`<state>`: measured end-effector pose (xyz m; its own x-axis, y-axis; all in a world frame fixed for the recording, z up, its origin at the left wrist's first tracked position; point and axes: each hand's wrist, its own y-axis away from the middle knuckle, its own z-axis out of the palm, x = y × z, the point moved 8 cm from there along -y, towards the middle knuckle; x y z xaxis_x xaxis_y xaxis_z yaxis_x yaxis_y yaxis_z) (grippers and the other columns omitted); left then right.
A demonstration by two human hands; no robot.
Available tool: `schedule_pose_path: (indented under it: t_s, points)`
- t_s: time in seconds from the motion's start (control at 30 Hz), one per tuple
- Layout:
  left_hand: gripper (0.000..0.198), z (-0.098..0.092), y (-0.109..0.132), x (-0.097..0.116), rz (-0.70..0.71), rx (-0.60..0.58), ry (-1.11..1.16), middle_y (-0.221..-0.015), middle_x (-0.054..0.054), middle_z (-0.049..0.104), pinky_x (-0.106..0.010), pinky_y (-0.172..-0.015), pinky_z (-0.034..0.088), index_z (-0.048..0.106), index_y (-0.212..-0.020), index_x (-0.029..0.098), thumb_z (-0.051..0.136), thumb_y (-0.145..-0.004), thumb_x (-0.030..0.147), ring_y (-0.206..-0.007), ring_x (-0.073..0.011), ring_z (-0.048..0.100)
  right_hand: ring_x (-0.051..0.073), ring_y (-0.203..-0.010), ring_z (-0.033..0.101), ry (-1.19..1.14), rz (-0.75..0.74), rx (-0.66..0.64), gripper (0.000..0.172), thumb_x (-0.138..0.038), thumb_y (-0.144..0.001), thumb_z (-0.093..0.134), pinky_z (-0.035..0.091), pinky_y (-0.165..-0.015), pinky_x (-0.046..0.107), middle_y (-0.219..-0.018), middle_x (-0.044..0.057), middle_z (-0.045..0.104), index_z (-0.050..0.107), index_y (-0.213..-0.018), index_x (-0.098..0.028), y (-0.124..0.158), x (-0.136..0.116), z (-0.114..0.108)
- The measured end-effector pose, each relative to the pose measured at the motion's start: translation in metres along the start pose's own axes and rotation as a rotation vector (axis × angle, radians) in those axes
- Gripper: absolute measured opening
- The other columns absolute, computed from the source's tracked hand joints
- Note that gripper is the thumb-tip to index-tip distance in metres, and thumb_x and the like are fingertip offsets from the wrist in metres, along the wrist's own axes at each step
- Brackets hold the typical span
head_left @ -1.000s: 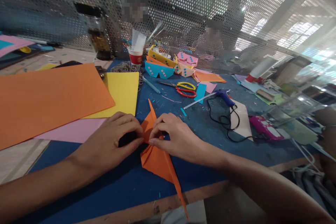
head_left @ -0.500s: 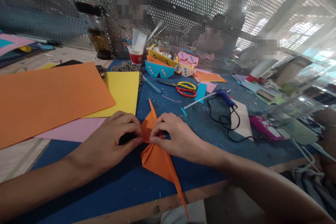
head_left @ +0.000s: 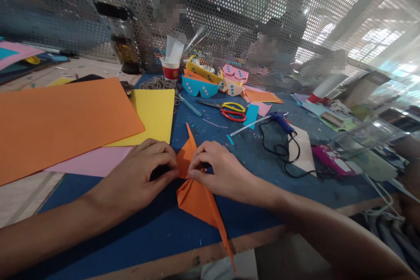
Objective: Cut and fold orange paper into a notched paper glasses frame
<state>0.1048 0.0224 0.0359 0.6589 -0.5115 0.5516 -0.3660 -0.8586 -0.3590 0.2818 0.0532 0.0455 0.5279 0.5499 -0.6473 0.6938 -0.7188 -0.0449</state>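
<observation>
A folded piece of orange paper (head_left: 198,204) lies over the blue tabletop, pinched narrow at its middle, its long lower point reaching past the front edge. My left hand (head_left: 149,175) is closed, thumb and fingers gripping the paper's left side near the pinch. From the right, my right hand (head_left: 219,168) pinches the same paper at its middle between thumb and fingers. The fingertips of both hands are close together, and they hide part of the folds. Just beyond the paper lie scissors (head_left: 232,111) with one yellow and one red handle.
Orange (head_left: 65,127) and yellow sheets (head_left: 154,113) are stacked on the left. Behind stand a dark-lidded bottle (head_left: 124,48), a red-and-white paper cup (head_left: 170,70) and cut-paper glasses shapes (head_left: 200,86). A blue glue gun (head_left: 282,121) with a looping cord lies at right, near a magenta device (head_left: 333,159).
</observation>
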Motion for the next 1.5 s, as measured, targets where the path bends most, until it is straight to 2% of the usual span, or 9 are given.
schedule_pose_path:
  t_s: [0.33, 0.67, 1.5]
  points:
    - [0.026, 0.004, 0.002, 0.0, 0.015, -0.008, -0.026, -0.102, -0.006, 0.081, -0.042, -0.086, 0.054, 0.076, -0.091, 0.029, 0.068, -0.112, 0.042, -0.1, -0.0306, 0.07, 0.023, -0.119, 0.07, 0.008, -0.015, 0.014, 0.017, -0.017, -0.109, 0.086, 0.053, -0.109, 0.042, -0.118, 0.004, 0.078, 0.081, -0.094, -0.023, 0.0, -0.001, -0.001]
    - [0.021, 0.006, 0.004, 0.004, 0.04, 0.044, -0.058, -0.099, -0.004, 0.079, -0.042, -0.086, 0.05, 0.069, -0.09, 0.028, 0.065, -0.11, 0.032, -0.097, -0.0296, 0.067, 0.024, -0.12, 0.07, 0.014, -0.015, 0.021, 0.014, -0.017, -0.108, 0.087, 0.053, -0.109, 0.044, -0.119, 0.005, 0.079, 0.083, -0.095, -0.021, -0.001, 0.001, 0.001]
    - [0.015, 0.007, 0.002, 0.011, 0.051, 0.073, -0.129, -0.095, -0.004, 0.077, -0.044, -0.083, 0.049, 0.062, -0.089, 0.028, 0.06, -0.104, 0.029, -0.092, -0.0294, 0.066, 0.024, -0.119, 0.07, 0.002, -0.017, 0.03, 0.015, -0.017, -0.106, 0.089, 0.051, -0.108, 0.044, -0.117, 0.004, 0.078, 0.083, -0.094, -0.023, -0.001, 0.001, 0.0]
